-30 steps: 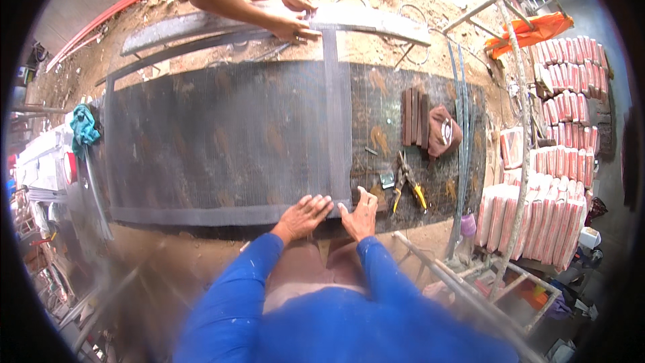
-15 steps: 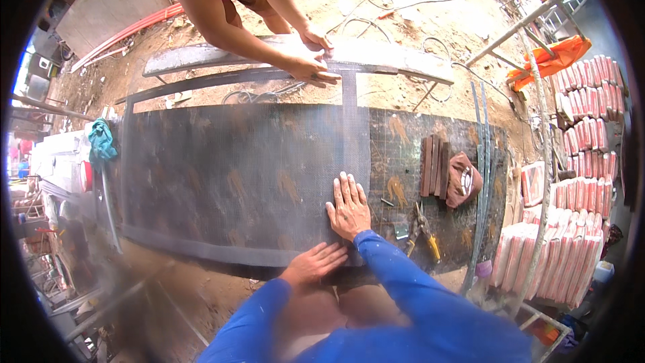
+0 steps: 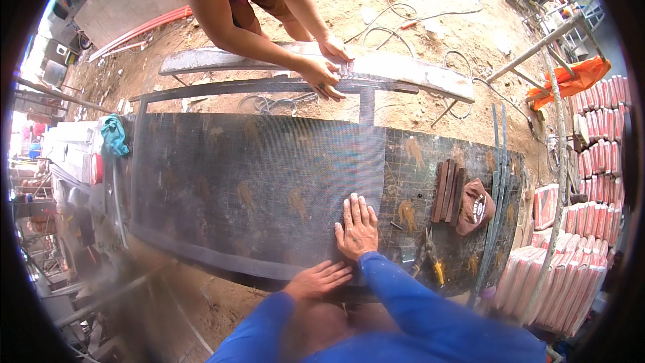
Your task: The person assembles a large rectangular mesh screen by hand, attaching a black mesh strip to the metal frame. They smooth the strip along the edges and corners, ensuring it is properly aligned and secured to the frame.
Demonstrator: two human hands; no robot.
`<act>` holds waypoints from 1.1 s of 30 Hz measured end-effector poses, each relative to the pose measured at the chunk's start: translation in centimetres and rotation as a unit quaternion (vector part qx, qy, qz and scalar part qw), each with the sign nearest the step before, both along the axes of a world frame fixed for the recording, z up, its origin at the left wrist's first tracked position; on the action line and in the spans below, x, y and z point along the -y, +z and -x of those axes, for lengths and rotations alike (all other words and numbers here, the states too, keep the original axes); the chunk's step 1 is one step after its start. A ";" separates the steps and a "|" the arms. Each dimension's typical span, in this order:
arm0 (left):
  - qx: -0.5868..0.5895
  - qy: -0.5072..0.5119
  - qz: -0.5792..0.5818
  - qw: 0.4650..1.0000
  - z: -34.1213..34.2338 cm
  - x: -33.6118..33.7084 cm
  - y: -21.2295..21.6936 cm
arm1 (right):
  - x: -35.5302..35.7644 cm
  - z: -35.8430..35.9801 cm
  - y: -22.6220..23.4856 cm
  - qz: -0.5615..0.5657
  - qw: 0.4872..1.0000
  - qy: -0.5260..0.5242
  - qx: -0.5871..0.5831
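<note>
A large sheet of dark fine mesh [image 3: 255,181] is spread flat over a work surface, running out from under both hands towards the far side and well to the left of them. Beyond the hands, across the mesh, a co-worker's two hands [image 3: 327,67] are pressed on its far edge against a long grey plank [image 3: 403,70]. A narrow mesh strip [image 3: 367,141] runs from that far edge back towards the right hand. Just right of the right hand, a stack of brown flat bars [image 3: 449,189] and a brown cap [image 3: 476,207] are seen; yellow-handled pliers [image 3: 433,265] lie close beside the right wrist. The right hand [image 3: 357,227] is laid flat, fingers spread, palm down on the mesh, nothing gripped. The left hand [image 3: 317,280] rests at the near edge, fingers extended along it; whether the edge is pinched cannot be told. The mesh is judged light, thin and floppy, easily creased or frayed at cut edges; it is best held by flat pressure or along its edges.
</note>
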State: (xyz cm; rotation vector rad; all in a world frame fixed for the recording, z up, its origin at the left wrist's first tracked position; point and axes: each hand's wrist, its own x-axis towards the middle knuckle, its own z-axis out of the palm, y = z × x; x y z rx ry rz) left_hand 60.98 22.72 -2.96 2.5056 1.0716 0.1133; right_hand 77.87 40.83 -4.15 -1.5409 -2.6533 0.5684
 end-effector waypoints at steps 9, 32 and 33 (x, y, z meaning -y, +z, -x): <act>0.015 0.011 -0.011 1.000 -0.4 -0.1 -0.1 | -0.7 0.3 0.8 -0.014 1.000 -0.005 -0.010; 0.065 0.046 -0.037 0.996 -0.3 0.8 -0.4 | -0.3 0.5 1.2 -0.016 1.000 0.009 -0.022; 0.065 0.047 -0.036 0.996 0.0 0.6 -0.2 | -0.3 0.6 0.8 -0.026 0.999 0.011 -0.021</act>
